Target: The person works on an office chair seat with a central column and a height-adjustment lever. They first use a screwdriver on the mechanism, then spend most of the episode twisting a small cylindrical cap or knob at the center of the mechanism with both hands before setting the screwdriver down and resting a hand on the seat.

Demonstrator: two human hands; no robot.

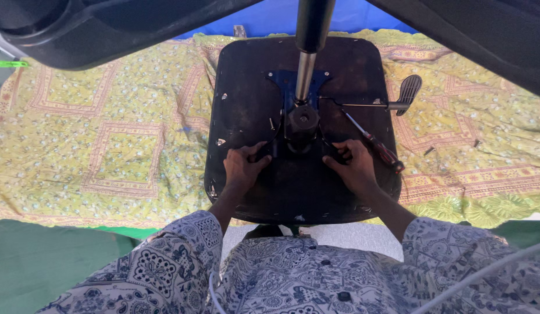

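Note:
An upturned office chair seat, dark brown underneath, lies on a yellow patterned cloth. A blue metal plate with the black seat mechanism and a grey gas cylinder stands at its middle. My left hand grips the mechanism's lower left edge. My right hand holds its lower right edge. A red-and-black screwdriver lies on the seat just right of my right hand. The height lever sticks out to the right.
The yellow floral cloth covers the floor around the seat. Black chair base legs reach across the top of the view. A small screw lies on the cloth at right. Green floor covering lies near me.

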